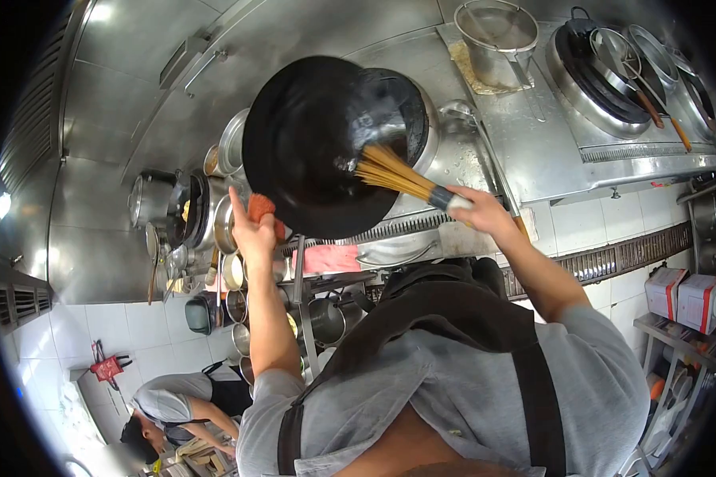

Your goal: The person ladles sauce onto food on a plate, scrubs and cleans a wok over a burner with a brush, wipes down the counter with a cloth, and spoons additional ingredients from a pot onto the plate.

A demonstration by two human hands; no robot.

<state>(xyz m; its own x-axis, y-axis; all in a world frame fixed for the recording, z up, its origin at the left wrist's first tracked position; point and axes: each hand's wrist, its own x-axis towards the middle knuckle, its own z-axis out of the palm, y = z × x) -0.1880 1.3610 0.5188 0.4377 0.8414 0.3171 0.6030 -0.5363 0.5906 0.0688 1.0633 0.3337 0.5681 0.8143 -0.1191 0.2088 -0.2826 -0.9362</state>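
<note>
A large black wok [294, 159] is tilted over the stove, with a wet shine on its inner right side. My left hand [253, 232] is closed on a red cloth [261, 207] at the wok's lower left rim; one finger points outward along the side. Whether a wok handle lies under the cloth is hidden. My right hand [477, 211] grips the wrapped end of a bamboo wok brush [398, 175], whose splayed bristles reach into the wok's right side. Beyond the wok, the dark burner ring [414, 119] shows in part.
On the steel counter, a strainer pot [497, 48] stands beside a long-handled ladle [485, 151]. Another wok station [605, 75] with strainers is at right. Pots [147, 199] crowd the left. A pink cloth [326, 258] lies on the front edge. Another person [175, 405] bends at lower left.
</note>
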